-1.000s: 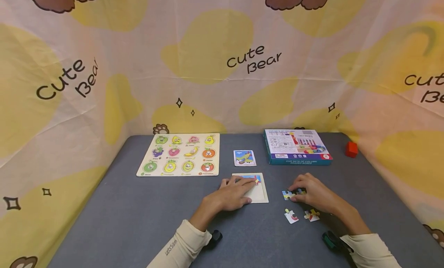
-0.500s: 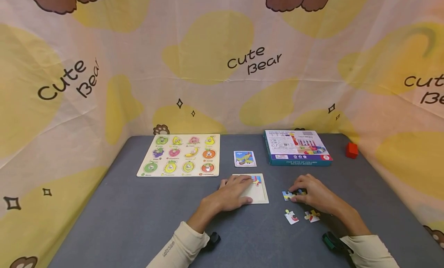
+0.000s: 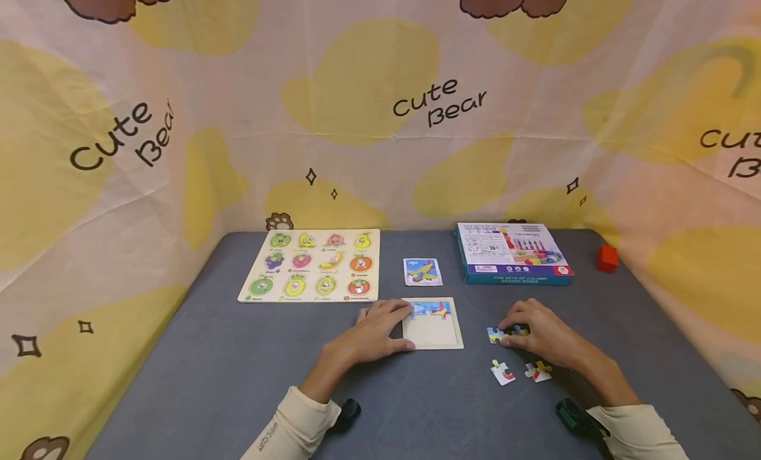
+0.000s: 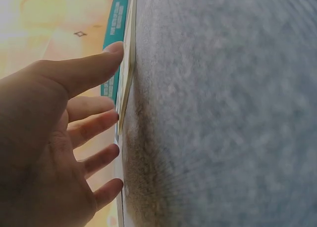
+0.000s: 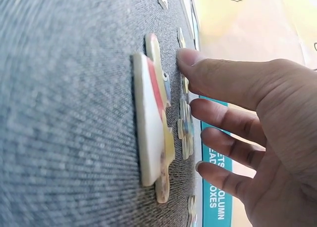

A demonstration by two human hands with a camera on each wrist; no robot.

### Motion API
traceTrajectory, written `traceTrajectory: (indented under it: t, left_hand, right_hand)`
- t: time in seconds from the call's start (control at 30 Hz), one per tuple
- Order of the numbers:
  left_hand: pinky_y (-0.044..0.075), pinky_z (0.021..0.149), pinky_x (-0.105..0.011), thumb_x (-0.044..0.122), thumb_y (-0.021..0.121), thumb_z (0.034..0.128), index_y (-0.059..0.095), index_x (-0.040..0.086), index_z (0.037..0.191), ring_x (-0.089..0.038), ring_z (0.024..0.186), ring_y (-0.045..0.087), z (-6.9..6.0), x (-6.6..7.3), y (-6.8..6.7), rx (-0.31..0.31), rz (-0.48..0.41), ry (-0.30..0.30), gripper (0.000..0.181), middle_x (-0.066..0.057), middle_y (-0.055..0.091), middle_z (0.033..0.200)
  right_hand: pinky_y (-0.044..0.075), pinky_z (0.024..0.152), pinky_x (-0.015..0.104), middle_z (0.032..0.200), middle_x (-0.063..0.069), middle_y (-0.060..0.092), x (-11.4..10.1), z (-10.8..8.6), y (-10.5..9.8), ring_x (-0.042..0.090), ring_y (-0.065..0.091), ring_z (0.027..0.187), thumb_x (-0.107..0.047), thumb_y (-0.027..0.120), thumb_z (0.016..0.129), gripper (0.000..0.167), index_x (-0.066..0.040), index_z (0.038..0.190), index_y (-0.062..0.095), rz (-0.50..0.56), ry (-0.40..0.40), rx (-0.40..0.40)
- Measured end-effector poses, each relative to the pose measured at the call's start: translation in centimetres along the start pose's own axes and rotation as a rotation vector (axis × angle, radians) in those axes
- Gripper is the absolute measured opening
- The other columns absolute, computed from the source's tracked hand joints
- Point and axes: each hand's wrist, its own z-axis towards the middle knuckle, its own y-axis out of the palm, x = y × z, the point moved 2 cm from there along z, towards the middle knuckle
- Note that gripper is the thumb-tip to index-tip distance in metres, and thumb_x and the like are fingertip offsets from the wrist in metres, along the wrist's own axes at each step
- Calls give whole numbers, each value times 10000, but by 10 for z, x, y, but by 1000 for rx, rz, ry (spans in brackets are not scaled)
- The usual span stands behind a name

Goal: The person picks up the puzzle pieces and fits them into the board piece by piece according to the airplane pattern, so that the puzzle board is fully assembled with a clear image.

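Evidently, four loose puzzle items lie around the right hand (image 3: pixel 538 329), all on the grey table (image 3: pixel 214 374). A sky-and-yellow piece (image 3: pixel 493 335) sits at its thumb and index tips; a second, blue-marked piece (image 3: pixel 521 329) is partly covered by the hand. On the near side lie a white piece with a pink arc (image 3: pixel 504 374) and a yellow-and-red piece (image 3: pixel 538 371), apart from each other. Left of these, the shallow puzzle tray (image 3: pixel 433 336) holds fitted pieces (image 3: pixel 423 308) along its far side; the left hand (image 3: pixel 371 334) is at its left edge and hides part of it. Beyond stand the airplane card (image 3: pixel 423 273), the fruit board (image 3: pixel 314 275), the teal-edged box (image 3: pixel 514 254) and, far right, a red block (image 3: pixel 607 258).

Orientation: the tray is nearly square to the table. The pink-arc piece lies askew, its yellow knob pointing away and leftward. The sky-and-yellow piece is partly hidden, so its long axis cannot be told.

Grip: left fingers spread, thumb apart; right middle, ring and little fingers separated, but whether thumb and index pinch the sky-and-yellow piece cannot be told.
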Motion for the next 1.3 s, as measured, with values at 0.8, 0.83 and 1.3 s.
traceTrajectory:
  t: [0.8, 0.83, 1.3]
  left_hand:
    - [328, 1077, -609, 382, 777, 972, 513, 112, 1580, -331, 1523, 366, -4, -6, -8, -39, -19, 5, 716, -45, 439, 1654]
    - [328, 1079, -610, 384, 776, 972, 510, 113, 1583, -330, 1524, 366, -3, -7, -8, -39, -19, 4, 720, -45, 439, 1655]
    - [323, 1091, -588, 392, 772, 974, 498, 132, 1593, -316, 1525, 366, -2, -9, -7, -48, -35, -11, 726, -29, 435, 1657]
  right_hand:
    - [503, 905, 431, 1053, -89, 676, -29, 31, 7, 163, 550, 1040, -385, 825, 931, 239, -201, 1084, 812, 27, 9, -50]
    - [503, 907, 433, 1054, -87, 677, -31, 34, 8, 165, 550, 1041, -382, 822, 934, 240, -198, 1088, 813, 27, 5, -55]
    - [502, 913, 438, 1055, -76, 688, -59, 65, 23, 166, 561, 1027, -343, 823, 943, 263, -172, 1144, 821, 9, -62, -73]
